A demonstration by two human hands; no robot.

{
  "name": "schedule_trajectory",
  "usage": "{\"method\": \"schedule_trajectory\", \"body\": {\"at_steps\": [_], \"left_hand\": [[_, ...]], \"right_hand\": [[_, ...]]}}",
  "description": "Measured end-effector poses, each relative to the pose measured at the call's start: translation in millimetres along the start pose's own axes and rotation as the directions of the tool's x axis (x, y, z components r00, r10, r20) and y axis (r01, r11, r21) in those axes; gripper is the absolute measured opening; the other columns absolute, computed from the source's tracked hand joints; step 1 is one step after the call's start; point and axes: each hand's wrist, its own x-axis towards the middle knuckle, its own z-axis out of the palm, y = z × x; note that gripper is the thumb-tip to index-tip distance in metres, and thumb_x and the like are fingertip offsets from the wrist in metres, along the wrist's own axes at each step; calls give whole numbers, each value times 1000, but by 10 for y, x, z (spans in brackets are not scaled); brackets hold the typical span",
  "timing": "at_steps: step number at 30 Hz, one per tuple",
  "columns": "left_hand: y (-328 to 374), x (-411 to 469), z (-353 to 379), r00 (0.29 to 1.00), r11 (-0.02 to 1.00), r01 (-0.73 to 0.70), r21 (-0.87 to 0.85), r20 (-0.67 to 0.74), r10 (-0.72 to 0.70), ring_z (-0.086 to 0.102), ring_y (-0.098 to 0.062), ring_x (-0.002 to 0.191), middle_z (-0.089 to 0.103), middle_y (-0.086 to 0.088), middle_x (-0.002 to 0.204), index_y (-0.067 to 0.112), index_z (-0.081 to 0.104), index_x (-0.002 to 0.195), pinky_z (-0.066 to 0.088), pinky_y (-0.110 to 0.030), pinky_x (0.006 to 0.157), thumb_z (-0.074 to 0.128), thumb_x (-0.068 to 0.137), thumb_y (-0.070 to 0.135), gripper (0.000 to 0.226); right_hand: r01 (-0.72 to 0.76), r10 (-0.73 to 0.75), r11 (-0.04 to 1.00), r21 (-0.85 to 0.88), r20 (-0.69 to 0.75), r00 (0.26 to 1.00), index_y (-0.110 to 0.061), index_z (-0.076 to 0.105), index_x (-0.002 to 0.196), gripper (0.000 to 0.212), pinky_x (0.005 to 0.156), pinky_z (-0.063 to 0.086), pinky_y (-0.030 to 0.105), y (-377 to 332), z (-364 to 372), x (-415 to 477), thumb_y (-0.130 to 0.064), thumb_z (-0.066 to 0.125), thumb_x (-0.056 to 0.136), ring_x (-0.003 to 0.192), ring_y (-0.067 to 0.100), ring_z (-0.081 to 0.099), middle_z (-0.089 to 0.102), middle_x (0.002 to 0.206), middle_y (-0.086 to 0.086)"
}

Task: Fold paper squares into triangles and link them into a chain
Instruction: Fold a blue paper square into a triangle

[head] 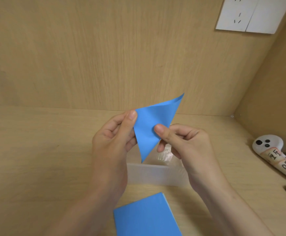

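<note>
Because the crease likely needs both layers aligned, the left hand (115, 133) and right hand (181, 140) each pinch the blue triangle (149, 130) aloft above the blue stack (145, 217) on the worktop (36, 159).

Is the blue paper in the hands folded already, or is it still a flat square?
Folded: the blue paper shows a triangle, with two layers parting at its upper tip. Left hand and right hand pinch it.

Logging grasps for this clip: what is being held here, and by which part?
The blue paper triangle, by both hands: left hand pinches its left corner, right hand pinches the middle of its right edge.
</note>
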Motion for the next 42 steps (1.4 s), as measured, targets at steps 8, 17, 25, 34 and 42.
{"method": "schedule_trajectory", "body": {"at_steps": [8, 17, 25, 34, 42], "left_hand": [[34, 42, -51, 1000, 999, 5, 54, -3, -5, 69, -18, 71, 73, -6, 79, 14, 58, 87, 55, -31, 71, 58, 82, 31, 18], [110, 86, -65, 991, 948, -84, 308, 127, 47, 66, -14, 66, 68, 1, 68, 30, 56, 108, 54, -24, 63, 76, 63, 33, 50], [178, 152, -138, 971, 856, -117, 503, 239, -7, 60, -22, 113, 70, 3, 110, 48, 66, 105, 45, -44, 102, 84, 54, 39, 54], [169, 42, -66, 993, 955, -25, 295, 115, -10, 70, -13, 83, 75, 0, 92, 40, 68, 108, 54, -29, 81, 80, 50, 27, 60], [197, 53, -47, 999, 986, -32, 163, -16, 35, 67, -4, 73, 74, 9, 83, 34, 65, 113, 54, -18, 68, 77, 49, 25, 66]], "right_hand": [[31, -33, 999, 31, 38, 999, 3, 71, 73, 14, 46, 34, 5, -19, -8, 0, -9, 67, 80, 33, 1, 42, 56, 47, 4], [102, -96, 993, -67, 85, 992, 0, 70, 69, 14, 58, 43, 9, 17, -104, 60, -9, 69, 80, 47, 6, 51, 59, 48, -4], [150, -106, 960, -236, 189, 976, -12, 75, 71, 10, 62, 37, 36, 13, -111, 43, -17, 71, 80, 56, 10, 55, 68, 61, 5], [89, -48, 976, -196, 206, 977, -10, 75, 71, 8, 59, 41, 16, 5, -95, 28, -13, 73, 78, 57, 5, 58, 69, 62, -3], [82, -10, 965, -250, 277, 961, -13, 72, 67, 14, 54, 36, 4, 3, -28, -10, -6, 73, 79, 51, -5, 53, 65, 57, -9]]}}
